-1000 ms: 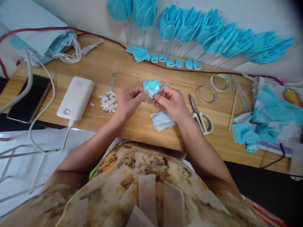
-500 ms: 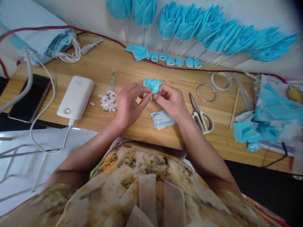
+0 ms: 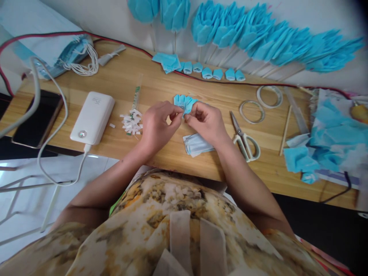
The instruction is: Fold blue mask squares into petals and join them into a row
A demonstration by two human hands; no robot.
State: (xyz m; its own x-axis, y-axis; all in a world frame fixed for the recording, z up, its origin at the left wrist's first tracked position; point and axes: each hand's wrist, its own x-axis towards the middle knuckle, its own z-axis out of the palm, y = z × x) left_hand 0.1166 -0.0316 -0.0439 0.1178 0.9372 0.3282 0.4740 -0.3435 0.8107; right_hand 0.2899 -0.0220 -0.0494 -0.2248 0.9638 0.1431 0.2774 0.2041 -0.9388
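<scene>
A small pleated piece of blue fabric [image 3: 184, 101] is pinched at its lower edge between my hands, above the middle of the wooden table. My left hand [image 3: 161, 120] is closed, thumb and forefinger meeting at the gathered base. From the other side my right hand [image 3: 205, 120] grips the same piece, also closed, its fingertips partly hiding the base. Below the right hand lies a small stack of pale blue fabric pieces [image 3: 195, 145], partly covered by the wrist. Scissors [image 3: 242, 136] with light handles rest to the right.
Blue fabric flowers [image 3: 230, 27] on sticks line the wall, with several small rolled blue pieces [image 3: 207, 73] before them. Tape rolls [image 3: 252, 112] and fabric scraps [image 3: 330, 142] lie right. Left are white snippets [image 3: 132, 122], a power bank [image 3: 92, 117] and a phone [image 3: 37, 119].
The fingertips have shifted slightly along the base of the pleated blue piece, and more of its folds show. Both hands stay in nearly the same place.
</scene>
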